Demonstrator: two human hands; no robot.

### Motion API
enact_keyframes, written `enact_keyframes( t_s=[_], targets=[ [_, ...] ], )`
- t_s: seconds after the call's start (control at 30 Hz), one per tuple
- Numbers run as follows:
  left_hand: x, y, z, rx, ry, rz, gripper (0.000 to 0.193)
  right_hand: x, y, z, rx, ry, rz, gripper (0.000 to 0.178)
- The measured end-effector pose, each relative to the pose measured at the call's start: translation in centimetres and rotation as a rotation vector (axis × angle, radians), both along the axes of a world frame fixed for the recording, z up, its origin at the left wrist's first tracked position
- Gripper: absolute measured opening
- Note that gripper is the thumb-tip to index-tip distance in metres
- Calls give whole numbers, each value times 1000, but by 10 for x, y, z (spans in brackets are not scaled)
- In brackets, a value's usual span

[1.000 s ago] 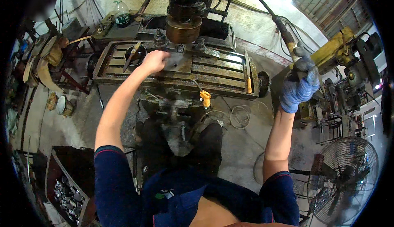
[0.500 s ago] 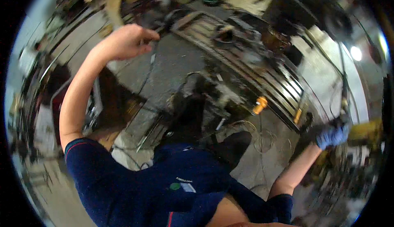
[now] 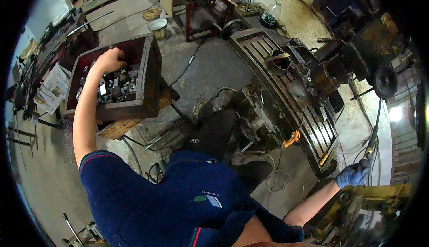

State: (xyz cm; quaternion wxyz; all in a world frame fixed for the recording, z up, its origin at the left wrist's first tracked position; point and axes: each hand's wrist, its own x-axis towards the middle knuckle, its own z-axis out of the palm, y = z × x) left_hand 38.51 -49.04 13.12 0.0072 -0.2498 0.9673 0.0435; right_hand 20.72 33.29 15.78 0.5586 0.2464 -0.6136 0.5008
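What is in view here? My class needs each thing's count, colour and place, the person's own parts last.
box: one, dark brown, left
metal pieces: many, grey, inside box
slotted table: one, dark, right of centre
round container: one, dark, on slotted table
bottle: one, clear and green, beyond slotted table
tools: two, orange, slotted table's near edge and lower end
machine head: one, dark, upper right
lever: one, dark, far right
frame: one, yellow, lower right
stand: one, dark red, top
bucket: one, whitish, upper-left floor
printed sheet: one, white, left of box
clutter: uncountable, mixed, left edge
shirt: one, navy, bottom centre
left hand: one, bare, over box, contact unclear
right hand: one, blue-grey glove, around lever
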Motion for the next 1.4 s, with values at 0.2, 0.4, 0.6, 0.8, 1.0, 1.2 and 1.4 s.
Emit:
enact_keyframes(
  t_s=[0.2, 0.4, 0.6, 0.8, 1.0, 1.2, 1.4],
  targets=[
    [-9, 3, -38, -155, -272, 167, 39, 20, -22, 24, 406, 108, -724, 12],
    [-19, -3, -59, -93, -190, 93, 39, 24, -37, 40, 91, 32, -104, 23],
    [-9, -32, -74, -46, -129, 127, 42, 25, -70, 70, 35, 41, -58, 35],
    [-24, -38, 8, 541, 236, 90, 23, 23, -62, 81, 77, 47, -46, 40],
    [-93, 148, 34, 1629, 1114, -262, 35, 29, -63, 91, 27, 69, -96, 41],
    [-169, 382, -69, 2287, 19, -354, 23, 26, -65, 109, -3, 20, -108, 36],
    [-201, 411, -106, 1348, 29, -765, 31, 18, -66, 145, 14, 59, -145, 37]
  ],
)
